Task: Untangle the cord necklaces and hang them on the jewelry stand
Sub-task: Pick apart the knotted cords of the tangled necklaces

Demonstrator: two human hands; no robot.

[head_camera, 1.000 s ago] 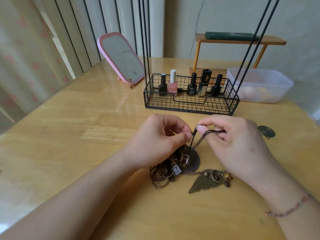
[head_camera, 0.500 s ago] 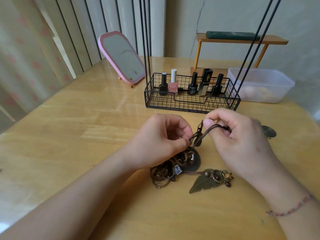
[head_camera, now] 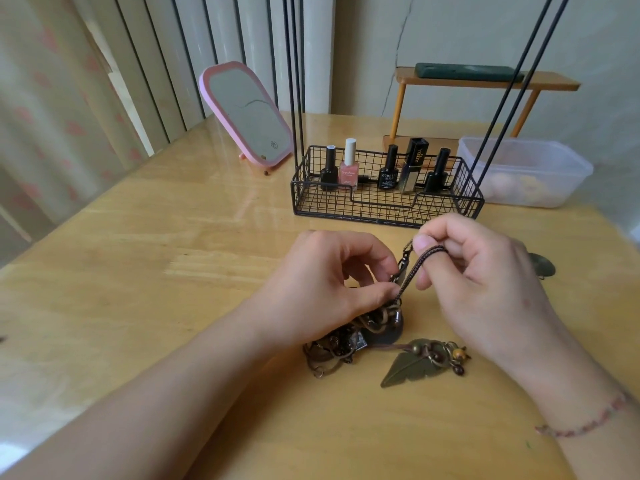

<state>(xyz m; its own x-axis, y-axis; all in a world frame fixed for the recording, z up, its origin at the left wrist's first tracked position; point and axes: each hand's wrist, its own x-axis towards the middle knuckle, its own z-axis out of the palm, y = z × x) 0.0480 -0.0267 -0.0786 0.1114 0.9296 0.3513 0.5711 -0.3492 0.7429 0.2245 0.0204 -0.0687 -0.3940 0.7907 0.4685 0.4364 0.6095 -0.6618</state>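
Your wooden bench (head_camera: 173, 271) carries a pink mirror (head_camera: 247, 114) toward its far left edge, a wire basket (head_camera: 384, 206) mid-far, a plastic tub (head_camera: 526, 171) far right, tangled cord necklaces (head_camera: 346, 344) near the centre.

Necklace tangle (head_camera: 349, 341) on table (head_camera: 138, 271), before wire basket (head_camera: 384, 199); mirror (head_camera: 247, 114) behind-left.

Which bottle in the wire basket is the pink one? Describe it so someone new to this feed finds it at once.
Start at the black wire basket standing at the middle of the wooden table, beyond the hands. Five bottles stand in a row along its back wall. The pink nail polish bottle is second from the left, the only one with pale pink contents and a white cap; its neighbours are dark.
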